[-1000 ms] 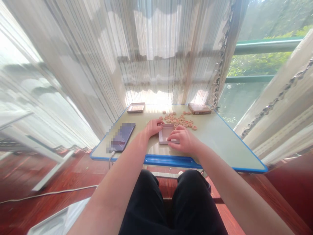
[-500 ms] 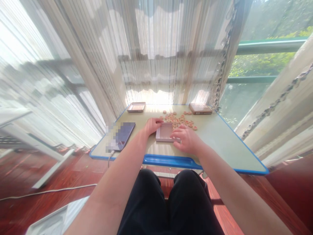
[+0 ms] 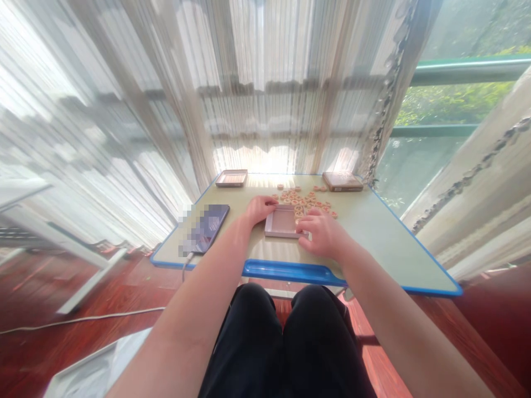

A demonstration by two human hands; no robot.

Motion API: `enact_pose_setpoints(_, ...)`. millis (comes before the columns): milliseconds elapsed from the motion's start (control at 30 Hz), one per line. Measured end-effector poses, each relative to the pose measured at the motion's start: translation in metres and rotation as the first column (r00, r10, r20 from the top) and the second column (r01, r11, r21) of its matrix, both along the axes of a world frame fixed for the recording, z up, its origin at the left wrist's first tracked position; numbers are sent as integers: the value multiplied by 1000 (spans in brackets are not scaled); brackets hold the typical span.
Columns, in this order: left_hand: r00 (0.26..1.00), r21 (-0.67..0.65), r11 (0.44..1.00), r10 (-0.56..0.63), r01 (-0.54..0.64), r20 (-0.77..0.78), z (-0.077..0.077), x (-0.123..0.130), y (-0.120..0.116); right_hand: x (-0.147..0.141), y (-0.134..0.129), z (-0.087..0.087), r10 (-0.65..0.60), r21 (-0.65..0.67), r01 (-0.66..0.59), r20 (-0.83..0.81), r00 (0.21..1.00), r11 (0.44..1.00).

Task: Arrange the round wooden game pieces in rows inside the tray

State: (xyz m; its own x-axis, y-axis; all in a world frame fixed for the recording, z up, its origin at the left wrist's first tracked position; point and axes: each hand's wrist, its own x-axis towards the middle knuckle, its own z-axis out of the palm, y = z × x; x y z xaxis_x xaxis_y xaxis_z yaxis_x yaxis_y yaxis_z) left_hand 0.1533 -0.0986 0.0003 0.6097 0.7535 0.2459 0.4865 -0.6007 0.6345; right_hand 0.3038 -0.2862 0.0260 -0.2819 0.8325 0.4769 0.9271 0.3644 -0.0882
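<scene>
A shallow open box [image 3: 282,232] lies on the table in front of me. My left hand [image 3: 261,208] grips its far left corner, with the fingertips at the back rim. My right hand [image 3: 318,229] is at the box's right side with its fingers curled. They seem to pinch a round Chinese chess piece, mostly hidden under the fingertips. A few Chinese chess pieces [image 3: 298,214] are lined up along the box's right inner side. Many more loose pieces [image 3: 309,195] are scattered just behind the box.
A dark tablet [image 3: 212,229] with a white cable lies left of my arm. At the back left is another shallow tray [image 3: 231,178]; a flat closed box [image 3: 342,181] sits at the back right. A blue pen trough [image 3: 286,271] runs along the table's front edge.
My right hand has shifted slightly right, from over the box interior to its right side. My left hand stays at the corner. The view has tilted a little.
</scene>
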Motion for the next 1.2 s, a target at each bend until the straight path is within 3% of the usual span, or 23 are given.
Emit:
enact_pose_setpoints(467,1000,1,1000,9,-9,16,-1,-1,0,6,-3,1,1,25,0,-44,999,1000)
enact_pose_setpoints(833,999,5,1000,21,-21,-25,5,-1,-5,12,-6,7,-71,163,98,-164,984,982)
enact_pose_setpoints(1067,997,15,997,77,-77,-26,4,0,-5,19,-1,3,-152,221,237,-343,927,946)
enact_pose_setpoints(1200,996,4,997,80,-80,-30,6,-1,-7,29,8,-6,-306,170,404,-416,856,899)
